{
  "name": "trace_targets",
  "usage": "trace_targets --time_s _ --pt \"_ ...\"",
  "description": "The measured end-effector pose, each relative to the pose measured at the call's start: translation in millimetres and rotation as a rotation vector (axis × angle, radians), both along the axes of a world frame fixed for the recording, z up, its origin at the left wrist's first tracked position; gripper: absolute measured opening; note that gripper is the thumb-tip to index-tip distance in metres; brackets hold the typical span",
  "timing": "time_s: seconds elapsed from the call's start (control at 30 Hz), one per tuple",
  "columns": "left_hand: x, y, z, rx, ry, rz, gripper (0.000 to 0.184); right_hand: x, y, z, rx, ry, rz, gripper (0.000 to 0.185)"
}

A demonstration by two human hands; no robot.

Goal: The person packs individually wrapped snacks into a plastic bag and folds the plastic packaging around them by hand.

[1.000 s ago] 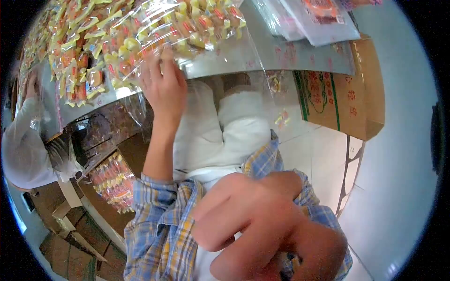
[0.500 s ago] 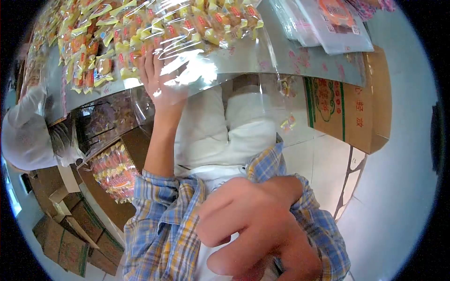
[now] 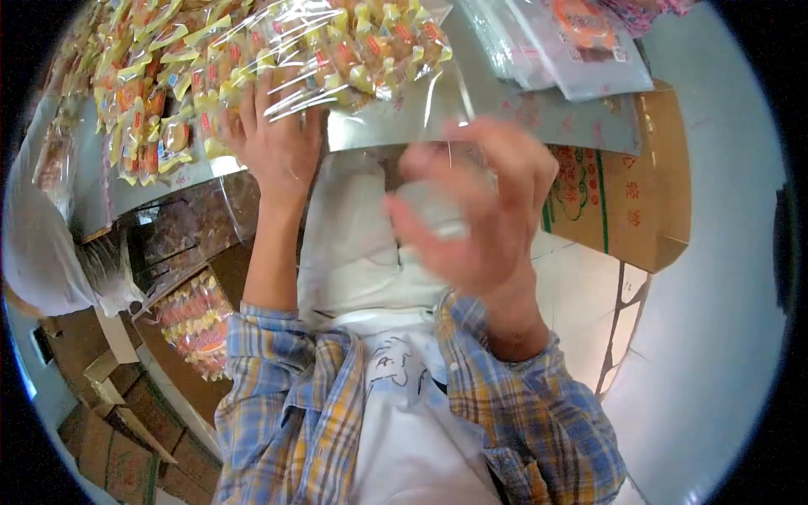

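Observation:
Clear plastic film [image 3: 433,97] with glossy creases lies over rows of small wrapped snacks [image 3: 210,71] in yellow-edged packets on the table. My left hand [image 3: 282,147] rests at the near edge of these rows, its fingers stretched out and apart against the packets; its fingertips are partly hidden by glare. Above my lap, my right hand [image 3: 497,210] is raised and blurred by motion. A gap shows between its thumb and curved fingers, and I see nothing held there. A thin film edge runs close to its fingertips.
Flat printed plastic bags [image 3: 581,50] are stacked at the table's right. Below them stands a cardboard box [image 3: 644,185]. An open carton of packed snacks [image 3: 198,324] sits at lower left, with more cartons [image 3: 118,446] beyond. Another person's pale sleeve [image 3: 42,227] is at the left.
My right hand has risen from in front of my chest toward the table edge, and its fingers have spread. My left hand has shifted slightly left, and the film over it has drawn back.

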State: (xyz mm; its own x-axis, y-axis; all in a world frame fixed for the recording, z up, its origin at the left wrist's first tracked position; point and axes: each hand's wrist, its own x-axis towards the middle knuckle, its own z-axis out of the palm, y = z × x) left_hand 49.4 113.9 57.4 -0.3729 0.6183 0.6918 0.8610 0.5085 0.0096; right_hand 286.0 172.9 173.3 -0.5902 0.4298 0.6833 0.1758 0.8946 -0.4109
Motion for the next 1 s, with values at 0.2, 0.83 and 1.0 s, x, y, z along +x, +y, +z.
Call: trace_targets --time_s 0.2,0.83,1.0 --pt "-1 -1 -5 -0.090 0.005 0.062 0.045 13 67 -85 -0.291 -0.202 -0.324 0.025" --pt "-3 4 1 -0.019 -0.110 -0.009 0.055 -43 8 -93 -0.040 -0.399 0.345 0.030" --pt "-4 -13 -31 0.057 -0.157 -0.100 0.064 -94 18 -111 0.038 -0.426 0.238 0.045"
